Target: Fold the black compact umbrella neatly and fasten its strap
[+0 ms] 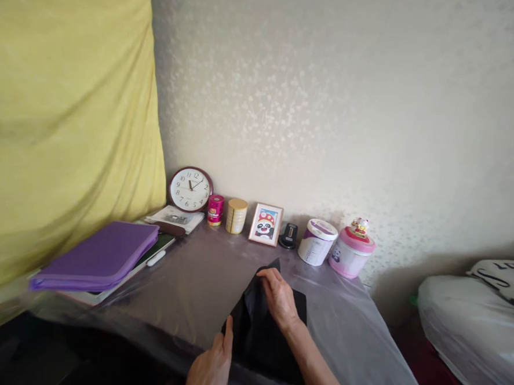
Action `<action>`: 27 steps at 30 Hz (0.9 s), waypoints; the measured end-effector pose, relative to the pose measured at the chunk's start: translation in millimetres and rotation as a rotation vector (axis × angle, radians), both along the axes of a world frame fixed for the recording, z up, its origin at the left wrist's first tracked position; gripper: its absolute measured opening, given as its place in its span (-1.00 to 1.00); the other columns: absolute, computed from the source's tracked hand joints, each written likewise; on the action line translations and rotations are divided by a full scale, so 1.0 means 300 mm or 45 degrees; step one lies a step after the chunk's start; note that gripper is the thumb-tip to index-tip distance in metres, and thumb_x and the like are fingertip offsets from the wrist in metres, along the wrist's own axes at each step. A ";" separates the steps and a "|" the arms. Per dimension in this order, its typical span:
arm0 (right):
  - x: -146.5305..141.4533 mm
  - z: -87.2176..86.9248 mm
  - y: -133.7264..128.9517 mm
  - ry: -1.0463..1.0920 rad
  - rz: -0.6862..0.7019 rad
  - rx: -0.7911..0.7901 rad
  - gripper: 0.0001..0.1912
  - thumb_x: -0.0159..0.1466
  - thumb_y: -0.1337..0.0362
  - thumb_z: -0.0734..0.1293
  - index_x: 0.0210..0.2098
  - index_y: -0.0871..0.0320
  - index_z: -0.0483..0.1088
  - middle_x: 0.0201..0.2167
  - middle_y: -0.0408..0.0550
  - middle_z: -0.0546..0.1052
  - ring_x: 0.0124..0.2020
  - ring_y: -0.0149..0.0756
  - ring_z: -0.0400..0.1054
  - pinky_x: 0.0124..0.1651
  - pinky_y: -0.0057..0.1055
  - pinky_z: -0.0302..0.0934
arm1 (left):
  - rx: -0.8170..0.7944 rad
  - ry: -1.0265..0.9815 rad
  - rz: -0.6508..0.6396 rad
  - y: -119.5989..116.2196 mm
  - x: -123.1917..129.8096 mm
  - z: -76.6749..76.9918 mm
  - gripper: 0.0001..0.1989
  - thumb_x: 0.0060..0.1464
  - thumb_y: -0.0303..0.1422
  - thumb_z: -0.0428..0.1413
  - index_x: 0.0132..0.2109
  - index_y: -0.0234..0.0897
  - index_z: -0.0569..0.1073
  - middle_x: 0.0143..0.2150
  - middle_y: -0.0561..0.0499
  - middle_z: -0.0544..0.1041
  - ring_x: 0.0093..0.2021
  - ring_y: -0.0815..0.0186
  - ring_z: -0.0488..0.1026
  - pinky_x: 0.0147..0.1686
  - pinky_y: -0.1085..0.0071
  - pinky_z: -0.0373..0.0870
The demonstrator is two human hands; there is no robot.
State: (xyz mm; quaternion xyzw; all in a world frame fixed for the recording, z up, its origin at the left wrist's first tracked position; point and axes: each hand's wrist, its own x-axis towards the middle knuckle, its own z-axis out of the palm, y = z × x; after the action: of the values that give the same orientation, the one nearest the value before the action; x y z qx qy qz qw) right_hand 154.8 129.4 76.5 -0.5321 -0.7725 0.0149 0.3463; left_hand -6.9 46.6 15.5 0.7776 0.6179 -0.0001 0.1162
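Note:
A black, flat, flexible piece (pixel 265 338) lies near the table's front edge, its upper left part lifted and folded. My right hand (pixel 279 295) pinches its raised upper edge between thumb and fingers. At its lower left edge is my left hand (pixel 214 364), closed on the side with the index finger stretched along it. What the left thumb does is hidden.
On the table (pixel 181 286), a purple folder (pixel 100 252) and white marker (pixel 156 258) are at left. Along the wall stand a clock (pixel 191 189), tins (pixel 237 216), a panda picture (pixel 266 224), a black stapler-like object (pixel 288 236) and tubs (pixel 318 242).

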 end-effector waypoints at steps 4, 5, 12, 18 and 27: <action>-0.062 -0.078 0.051 -0.114 -0.031 -0.033 -0.76 0.32 0.32 0.07 -0.20 0.05 0.34 -0.28 -0.10 0.42 -0.30 -0.39 0.36 -0.28 -0.54 0.20 | 0.012 -0.024 -0.045 -0.009 0.014 -0.032 -0.23 -0.11 -0.71 -0.15 0.28 -0.31 -0.09 -0.07 -0.18 0.41 -0.31 0.30 0.49 -0.39 0.54 0.32; -0.071 -0.101 0.060 -0.146 -0.035 -0.037 -0.76 0.32 0.32 0.07 -0.21 0.05 0.34 -0.29 -0.11 0.42 -0.30 -0.39 0.36 -0.28 -0.54 0.20 | 0.021 -0.033 -0.053 -0.009 0.016 -0.041 -0.25 -0.10 -0.70 -0.16 0.28 -0.30 -0.07 -0.09 -0.17 0.41 -0.32 0.31 0.49 -0.40 0.55 0.32; -0.089 -0.182 0.089 -0.252 -0.043 -0.056 -0.77 0.30 0.36 0.08 -0.26 0.07 0.35 -0.33 -0.11 0.43 -0.28 -0.39 0.34 -0.25 -0.55 0.19 | -0.004 -0.129 -0.067 -0.004 -0.004 -0.069 -0.35 -0.02 -0.59 -0.15 0.27 -0.38 -0.03 -0.03 -0.22 0.40 -0.21 0.22 0.47 -0.30 0.44 0.37; -0.085 -0.188 0.093 -0.297 -0.035 -0.067 -0.78 0.29 0.36 0.10 -0.26 0.07 0.35 -0.33 -0.10 0.45 -0.26 -0.38 0.35 -0.23 -0.54 0.19 | 0.209 -0.260 -0.145 0.007 -0.015 -0.009 -0.43 -0.01 -0.44 -0.05 0.20 -0.19 0.15 0.26 -0.10 0.10 0.15 0.07 0.18 0.07 0.18 0.16; -0.082 -0.196 0.093 -0.144 -0.046 -0.064 -0.78 0.30 0.31 0.09 -0.24 0.11 0.36 -0.33 -0.08 0.49 -0.25 -0.34 0.37 -0.17 -0.46 0.21 | 0.143 -0.163 -0.187 0.033 0.025 -0.012 -0.22 -0.10 -0.53 -0.04 0.27 -0.04 -0.10 0.33 -0.02 -0.10 0.20 -0.01 0.06 0.13 -0.02 -0.04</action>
State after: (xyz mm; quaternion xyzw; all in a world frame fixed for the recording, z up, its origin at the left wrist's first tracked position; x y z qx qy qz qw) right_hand 130.1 157.2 17.8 -0.5545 -0.7805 -0.0021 0.2888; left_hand 0.5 56.6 11.8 0.8246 0.5494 0.0758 0.1112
